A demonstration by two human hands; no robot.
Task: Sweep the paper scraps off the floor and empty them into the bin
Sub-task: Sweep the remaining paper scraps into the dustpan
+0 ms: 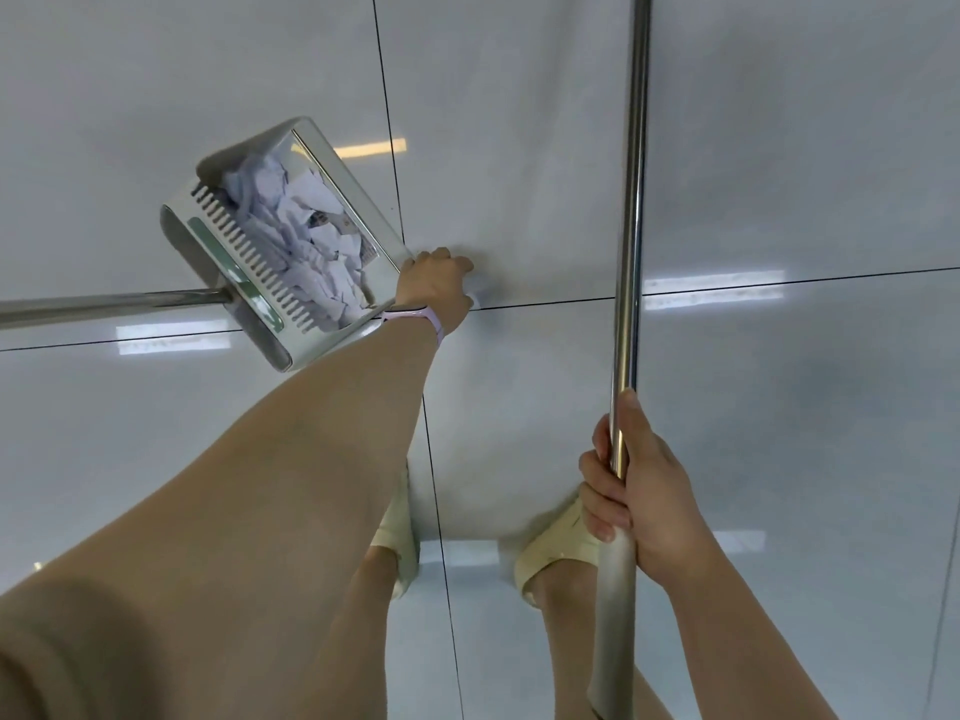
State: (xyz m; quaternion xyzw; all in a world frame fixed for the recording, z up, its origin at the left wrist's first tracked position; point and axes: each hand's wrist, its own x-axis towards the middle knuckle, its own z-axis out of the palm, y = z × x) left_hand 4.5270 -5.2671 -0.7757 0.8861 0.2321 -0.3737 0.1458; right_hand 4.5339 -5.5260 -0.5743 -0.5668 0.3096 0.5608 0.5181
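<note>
From the head camera, the left hand reaches down to the floor just beside the dustpan's front corner, fingers curled around something small and white; what it is cannot be told. The crumpled paper scraps lie heaped inside the dustpan, whose metal handle runs off left. The right hand grips the upright broom pole, fingers wrapped round it.
</note>
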